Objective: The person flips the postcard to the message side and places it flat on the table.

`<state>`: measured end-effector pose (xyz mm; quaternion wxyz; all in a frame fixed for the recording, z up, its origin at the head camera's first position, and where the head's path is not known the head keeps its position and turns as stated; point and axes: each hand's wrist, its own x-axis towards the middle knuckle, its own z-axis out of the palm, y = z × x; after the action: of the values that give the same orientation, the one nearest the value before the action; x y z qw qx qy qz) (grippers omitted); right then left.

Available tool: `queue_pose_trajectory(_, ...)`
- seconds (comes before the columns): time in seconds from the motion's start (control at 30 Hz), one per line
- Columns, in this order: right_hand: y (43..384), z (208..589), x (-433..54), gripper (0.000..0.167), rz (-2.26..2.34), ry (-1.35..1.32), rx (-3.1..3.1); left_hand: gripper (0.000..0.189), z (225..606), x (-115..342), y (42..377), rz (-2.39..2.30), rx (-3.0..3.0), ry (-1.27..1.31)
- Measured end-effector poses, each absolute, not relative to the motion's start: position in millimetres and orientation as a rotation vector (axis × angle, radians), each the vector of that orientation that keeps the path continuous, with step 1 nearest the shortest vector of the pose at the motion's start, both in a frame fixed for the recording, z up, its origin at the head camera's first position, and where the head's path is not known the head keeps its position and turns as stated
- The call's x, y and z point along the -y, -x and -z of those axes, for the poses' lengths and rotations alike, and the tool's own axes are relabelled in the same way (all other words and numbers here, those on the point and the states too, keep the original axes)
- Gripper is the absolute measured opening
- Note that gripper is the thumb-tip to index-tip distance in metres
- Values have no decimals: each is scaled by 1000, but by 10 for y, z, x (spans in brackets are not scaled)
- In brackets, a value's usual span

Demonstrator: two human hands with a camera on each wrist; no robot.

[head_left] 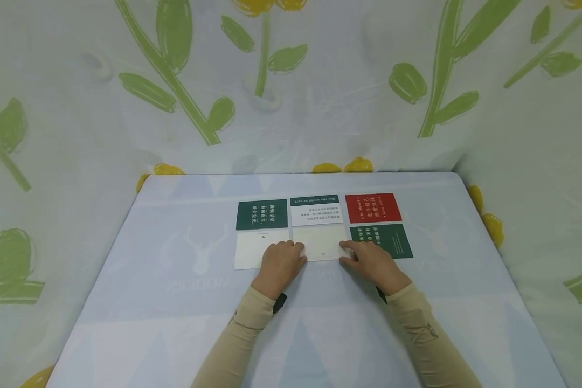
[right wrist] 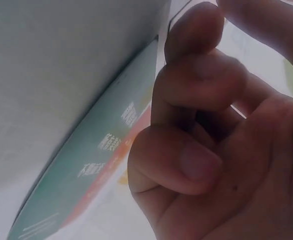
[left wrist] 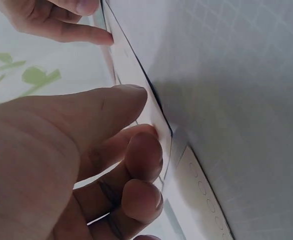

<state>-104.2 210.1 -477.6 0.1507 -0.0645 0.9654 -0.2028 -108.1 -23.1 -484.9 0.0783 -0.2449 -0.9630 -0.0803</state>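
A plain cream card [head_left: 320, 240] lies in the middle of the front row of cards. My left hand [head_left: 280, 263] rests at its left edge, overlapping the white card [head_left: 250, 250] beside it. In the left wrist view, the left thumb [left wrist: 119, 102] is stretched out along the card and the other fingers bend loosely. My right hand [head_left: 372, 262] touches the cream card's right edge with its fingertips, partly covering the green card [head_left: 396, 241] at front right. The right wrist view shows several bent right-hand fingers [right wrist: 186, 160] beside that green card.
Behind the front row lie a green card [head_left: 262, 214], a white card with a green band [head_left: 316, 214] and a red card [head_left: 373, 208]. The cards sit edge to edge on a pale patterned tablecloth [head_left: 174, 302]. Flower-printed fabric [head_left: 320, 124] surrounds the table.
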Motion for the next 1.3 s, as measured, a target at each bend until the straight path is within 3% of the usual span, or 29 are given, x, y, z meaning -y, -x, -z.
queue_pose_trajectory(0.43, 1000, 4799, -2095, 62, 614, 219, -2763, 24, 4903, 286, 1092, 286, 2878, 735)
queue_pose_trajectory(0.63, 898, 4758, -2149, 55, 717, 232, -2881, 29, 4888, 328, 1088, 302, 2845, 746)
queue_pose_trajectory(0.93, 689, 4687, -2412, 45, 804, 290, -3049, 32, 4839, 347, 1118, 320, 2814, 707)
queue_pose_trajectory(1.3, 614, 4613, -2806, 46, 829, 196, -3079, 52, 4849, 178, 1163, 379, 2785, 798)
